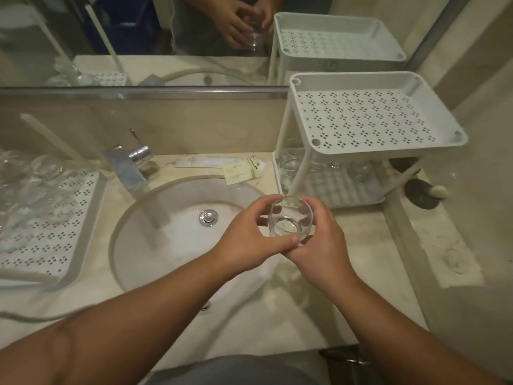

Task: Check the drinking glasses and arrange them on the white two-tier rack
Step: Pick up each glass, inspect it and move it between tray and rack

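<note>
Head view: both hands, left [244, 240] and right [322, 243], grip one glass [290, 219] over the worktop [361, 245]. Rack [374, 120] bottom tier holds several; top tier bare; more glasses [36, 179] wait on the left tray [83, 245].

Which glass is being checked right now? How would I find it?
Start at the round white sink in the counter and look just right of its drain. There the left hand and right hand hold one clear drinking glass between them. The other glasses sit on racks; this one is held up.
</note>
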The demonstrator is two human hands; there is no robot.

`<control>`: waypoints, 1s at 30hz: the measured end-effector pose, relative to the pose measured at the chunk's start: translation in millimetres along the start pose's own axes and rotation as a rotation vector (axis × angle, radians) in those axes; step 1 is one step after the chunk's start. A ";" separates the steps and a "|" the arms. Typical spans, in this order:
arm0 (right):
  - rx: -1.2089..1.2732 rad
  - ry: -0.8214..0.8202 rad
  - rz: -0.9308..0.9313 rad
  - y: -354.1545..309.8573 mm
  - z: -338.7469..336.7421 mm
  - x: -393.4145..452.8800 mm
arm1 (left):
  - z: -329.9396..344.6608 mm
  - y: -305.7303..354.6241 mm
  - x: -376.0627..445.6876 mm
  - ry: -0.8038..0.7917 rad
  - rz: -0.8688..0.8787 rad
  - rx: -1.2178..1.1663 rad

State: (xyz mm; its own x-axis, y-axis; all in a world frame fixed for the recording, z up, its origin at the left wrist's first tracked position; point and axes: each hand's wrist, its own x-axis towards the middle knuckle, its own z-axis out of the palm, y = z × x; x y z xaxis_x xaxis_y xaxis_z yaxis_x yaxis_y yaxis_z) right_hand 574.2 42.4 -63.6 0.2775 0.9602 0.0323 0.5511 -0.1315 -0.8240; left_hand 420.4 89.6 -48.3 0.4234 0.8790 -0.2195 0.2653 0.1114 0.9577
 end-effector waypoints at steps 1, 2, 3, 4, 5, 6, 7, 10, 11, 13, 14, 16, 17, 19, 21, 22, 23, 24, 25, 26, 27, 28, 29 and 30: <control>-0.006 0.001 0.003 6.2 -3.4 3.2 | 4.3 0.0 4.5 -0.007 0.000 0.002; -0.008 0.002 0.004 11.9 -6.2 6.4 | 8.5 -0.2 8.8 -0.010 -0.004 0.004; -0.010 0.005 0.004 17.4 -8.3 9.8 | 12.4 0.0 13.0 -0.009 -0.014 0.006; -0.011 0.011 0.004 23.1 -10.0 13.3 | 16.2 0.0 17.2 -0.002 -0.028 0.011; -0.009 0.021 0.006 29.3 -11.7 17.1 | 19.6 -0.1 21.5 0.009 -0.040 0.020; -0.006 0.035 0.010 35.5 -13.4 21.2 | 22.5 0.0 25.7 0.025 -0.051 0.038; -0.006 0.051 0.017 41.8 -15.7 25.7 | 24.8 0.8 29.5 0.041 -0.059 0.068; -0.023 0.088 0.052 60.4 -23.8 40.9 | 28.2 3.8 40.8 0.095 -0.061 0.224; -0.024 0.095 0.069 65.7 -26.9 46.8 | 28.4 4.5 45.3 0.109 -0.056 0.275; -0.026 0.108 0.095 74.2 -32.5 60.2 | 28.2 6.2 55.7 0.129 -0.053 0.375; -0.028 0.112 0.102 77.5 -34.6 67.3 | 27.9 7.0 61.4 0.135 -0.055 0.420; -0.024 0.125 0.120 84.2 -37.5 81.9 | 27.2 8.3 72.4 0.132 -0.064 0.470; -0.021 0.134 0.131 87.6 -38.4 88.9 | 27.3 9.1 77.0 0.121 -0.067 0.490; -0.016 0.140 0.148 94.1 -39.0 101.4 | 28.6 10.6 84.2 0.080 -0.057 0.558; 0.011 0.135 0.173 101.1 -37.3 113.1 | 30.7 11.7 89.3 0.041 -0.036 0.635; 0.022 0.132 0.185 104.9 -35.7 118.8 | 32.0 11.9 90.9 0.033 -0.033 0.661; 0.026 0.134 0.194 109.2 -33.4 124.5 | 33.2 11.4 92.3 0.032 -0.032 0.674; 0.026 0.139 0.202 114.1 -30.7 129.9 | 34.6 10.5 93.7 0.032 -0.036 0.675; 0.021 0.146 0.209 119.8 -27.5 134.3 | 35.9 9.4 94.6 0.028 -0.043 0.668; 0.008 0.153 0.211 125.7 -24.2 137.8 | 37.1 8.2 95.2 0.019 -0.050 0.655; -0.010 0.160 0.206 131.3 -20.6 140.0 | 38.0 7.1 95.7 0.007 -0.056 0.636; -0.019 0.164 0.197 136.7 -16.9 141.6 | 38.1 6.0 96.3 -0.005 -0.061 0.613; -0.009 0.167 0.195 141.4 -13.4 142.7 | 37.8 5.3 96.8 -0.014 -0.066 0.590; 0.022 0.170 0.207 145.1 -10.1 143.6 | 37.0 4.8 97.2 -0.022 -0.071 0.571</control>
State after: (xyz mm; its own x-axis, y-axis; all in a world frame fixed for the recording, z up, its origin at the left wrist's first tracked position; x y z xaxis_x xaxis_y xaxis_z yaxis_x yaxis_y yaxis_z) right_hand 702.0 158.7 -172.8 0.5118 0.8579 -0.0454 0.4518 -0.3137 -0.8351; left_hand 494.9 158.4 -71.9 0.4038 0.8678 -0.2896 0.7169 -0.1035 0.6894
